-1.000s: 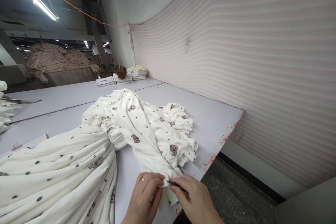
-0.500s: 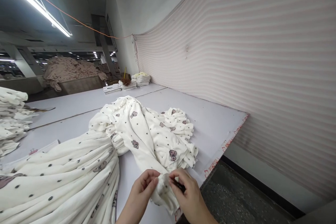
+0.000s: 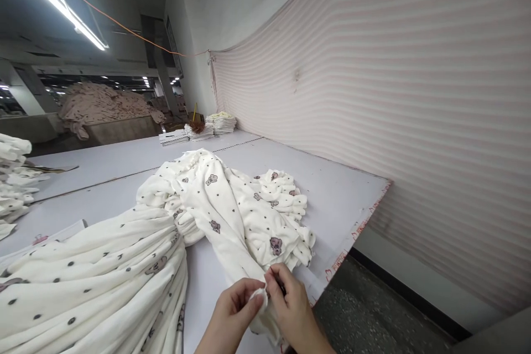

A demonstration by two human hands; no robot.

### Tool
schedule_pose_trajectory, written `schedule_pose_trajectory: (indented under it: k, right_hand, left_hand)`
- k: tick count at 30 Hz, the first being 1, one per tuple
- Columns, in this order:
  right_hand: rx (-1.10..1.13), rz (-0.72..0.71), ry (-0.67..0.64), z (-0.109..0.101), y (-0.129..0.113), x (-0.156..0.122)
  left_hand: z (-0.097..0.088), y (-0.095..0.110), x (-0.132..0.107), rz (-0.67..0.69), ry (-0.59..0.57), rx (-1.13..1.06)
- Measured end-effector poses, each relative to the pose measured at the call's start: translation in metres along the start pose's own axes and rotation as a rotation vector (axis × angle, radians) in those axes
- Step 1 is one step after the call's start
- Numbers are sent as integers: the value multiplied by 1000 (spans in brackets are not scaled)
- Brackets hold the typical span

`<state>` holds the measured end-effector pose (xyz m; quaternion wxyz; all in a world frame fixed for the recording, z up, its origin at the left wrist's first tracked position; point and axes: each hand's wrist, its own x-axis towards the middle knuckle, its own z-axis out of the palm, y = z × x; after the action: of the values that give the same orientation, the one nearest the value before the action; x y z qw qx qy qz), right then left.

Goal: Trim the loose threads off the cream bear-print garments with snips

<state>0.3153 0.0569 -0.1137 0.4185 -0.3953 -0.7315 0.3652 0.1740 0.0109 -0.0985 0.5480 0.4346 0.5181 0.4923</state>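
The left hand (image 3: pixel 234 310) was nearly closed, thumb and forefinger pinching a bunched edge of the white bear-print fabric (image 3: pixel 224 227). The right hand (image 3: pixel 288 301) was curled up just beside it, its fingertips meeting at the same edge and its fingers folded around a dark slim object (image 3: pixel 283 290). Most of that object was covered, so its kind could not be told, nor whether the right fingertips gripped cloth as well.

From the hands the fabric ran away up the surface (image 3: pixel 340 177) into a loose heap, mauve bears and small dark marks on its folds. A short end hung below the fingers, partly masked by the right hand. To the left of the left hand lay a gathered swath of dotted cloth (image 3: pixel 99 271), cut off by the picture's edge; whether it joined the heap was hard to make out. Beyond it, far left of the hands, a white fabric pile (image 3: pixel 14 177) was cut off too. Well beyond both hands stood stacked white pieces (image 3: pixel 222 124), their details too small to read.
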Motion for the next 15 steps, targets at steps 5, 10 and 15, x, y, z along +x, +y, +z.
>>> schedule_pose_trajectory:
  k: [5,10,15]
  right_hand:
    - [99,110,3,-2,-8,5]
    - [109,150,-9,-5,-10,4]
    - [-6,69,-66,-13,-4,-6]
  left_hand:
    - [-10,0,7,8,-22,-32]
    - [-13,-2,9,-23,-58,-10]
    - [-13,-1,7,-33,-13,-124]
